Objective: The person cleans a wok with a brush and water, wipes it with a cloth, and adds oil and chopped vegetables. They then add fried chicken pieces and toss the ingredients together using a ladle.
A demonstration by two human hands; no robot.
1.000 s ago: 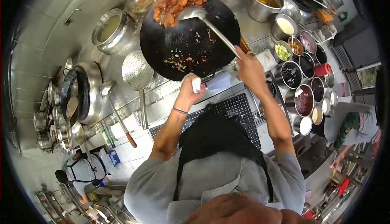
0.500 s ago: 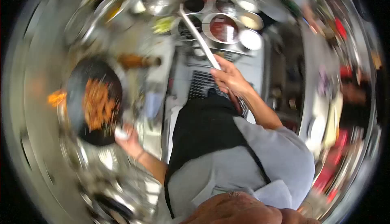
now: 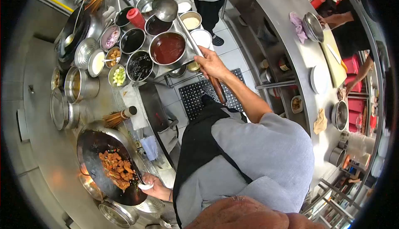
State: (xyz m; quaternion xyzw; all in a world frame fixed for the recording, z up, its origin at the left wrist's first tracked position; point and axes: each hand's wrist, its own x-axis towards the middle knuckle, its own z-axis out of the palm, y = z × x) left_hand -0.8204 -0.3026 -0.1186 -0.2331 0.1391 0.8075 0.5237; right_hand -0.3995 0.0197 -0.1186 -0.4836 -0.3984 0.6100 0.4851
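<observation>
Right hand (image 3: 210, 62) is closed around the wooden-ended handle of the ladle (image 3: 164, 8), fingers wrapped fully about the shaft, gripping near its middle. The ladle bowl hangs over the cluster of condiment containers, just above and beside the large bowl of red sauce (image 3: 168, 48), not visibly dipped into any of them. Left hand (image 3: 154, 186) is clamped on the handle of the black wok (image 3: 106, 171), fingers curled tight around it; the wok sits over the burner with a flame (image 3: 84, 170) showing at its left edge. Orange-brown fried pieces (image 3: 115, 169) lie heaped in the middle of the wok.

Judgement on the step in hand: seasoning is being drawn with the ladle while the wok stays on the heat. To do it well, the ladle lip should touch only the wanted container, taking a small measure, as the bowls stand rim to rim and drips would cross over. The wok wants holding level so the pieces do not slide toward the flame side. The reach is long; a grip nearer the ladle's wooden end gives less control than the present one
</observation>
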